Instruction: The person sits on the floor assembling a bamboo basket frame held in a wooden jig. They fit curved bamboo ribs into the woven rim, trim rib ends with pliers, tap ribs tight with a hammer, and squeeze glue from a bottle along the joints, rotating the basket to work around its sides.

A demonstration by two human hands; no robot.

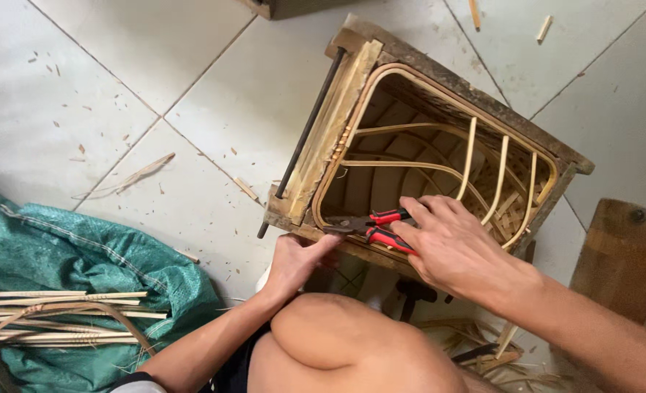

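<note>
Gripping red-handled pliers (372, 225), right hand (447, 244) works the wooden frame (439, 80).

a small bamboo craft workshop, set up on the floor of a tiled room. pale square floor tiles (119, 44) are littered with bamboo shavings and chips (130, 177), the waste of splitting and trimming. a rough wooden mould frame (439, 69) holds a half-built basket of bent bamboo ribs (476, 156), with red-handled pliers (381, 225) lying on its edge. a bundle of split bamboo strips (61, 316) rests on a crumpled green woven sack (83, 247) to one side, and more offcuts (483, 349) are heaped beside a dark wooden block (621, 255). the worker sits low with a bare knee drawn up, with no tabletop in view.
</note>
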